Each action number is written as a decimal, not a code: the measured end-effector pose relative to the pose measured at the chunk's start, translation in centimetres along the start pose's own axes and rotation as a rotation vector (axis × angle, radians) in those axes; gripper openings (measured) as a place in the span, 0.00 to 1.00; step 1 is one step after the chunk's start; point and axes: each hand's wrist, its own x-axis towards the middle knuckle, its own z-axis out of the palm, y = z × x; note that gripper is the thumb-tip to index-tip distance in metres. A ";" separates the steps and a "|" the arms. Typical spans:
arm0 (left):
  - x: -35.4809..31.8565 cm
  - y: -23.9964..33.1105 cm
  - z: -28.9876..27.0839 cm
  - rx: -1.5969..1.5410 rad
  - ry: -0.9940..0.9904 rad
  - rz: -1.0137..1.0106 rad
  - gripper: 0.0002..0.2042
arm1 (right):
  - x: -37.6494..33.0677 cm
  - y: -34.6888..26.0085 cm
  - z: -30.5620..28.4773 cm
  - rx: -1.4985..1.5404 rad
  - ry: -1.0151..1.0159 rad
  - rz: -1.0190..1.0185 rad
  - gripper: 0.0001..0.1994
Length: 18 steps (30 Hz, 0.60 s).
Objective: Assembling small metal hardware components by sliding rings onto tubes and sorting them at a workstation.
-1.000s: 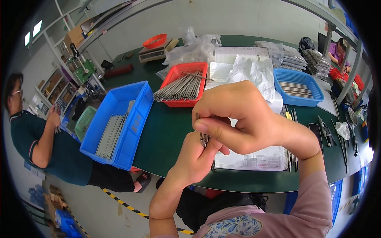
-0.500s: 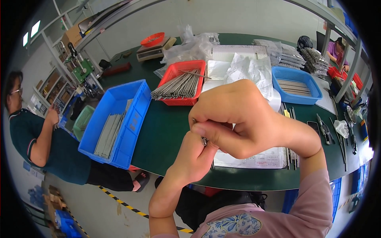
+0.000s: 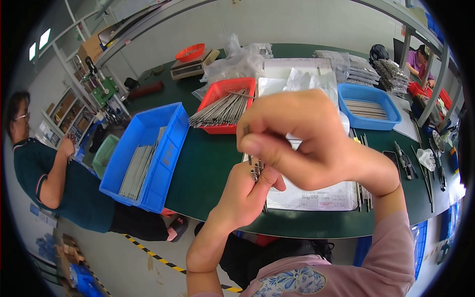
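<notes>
My left hand [image 3: 238, 195] is closed round a small bundle of thin metal tubes [image 3: 255, 173], whose round, hollow-looking ends stick up beside the thumb. Just above it, my right hand [image 3: 309, 143] pinches a thin metal rod [image 3: 250, 160] between thumb and forefinger. The rod's lower end points down at the tube ends; whether it touches or enters one I cannot tell. Most of the bundle is hidden in my left fist. Beneath the hands lies a printed sheet [image 3: 316, 198] on the green table [image 3: 198, 173].
Behind my hands stands a red basket [image 3: 222, 129] of metal rods. To its left is a blue bin [image 3: 166, 163] with rods, to the right a light-blue basket [image 3: 368, 123] of rods. Pliers [image 3: 405, 161] lie at the right. A co-worker [image 3: 54, 183] stands at the left.
My right hand has risen slightly off the left one and now shows the thin rod upright in its pinch. The tube ends in my left hand have come into clearer view.
</notes>
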 end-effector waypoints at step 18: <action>0.1 0.2 0.0 0.021 0.010 0.012 0.15 | -0.9 0.9 0.7 0.074 -0.016 0.002 0.02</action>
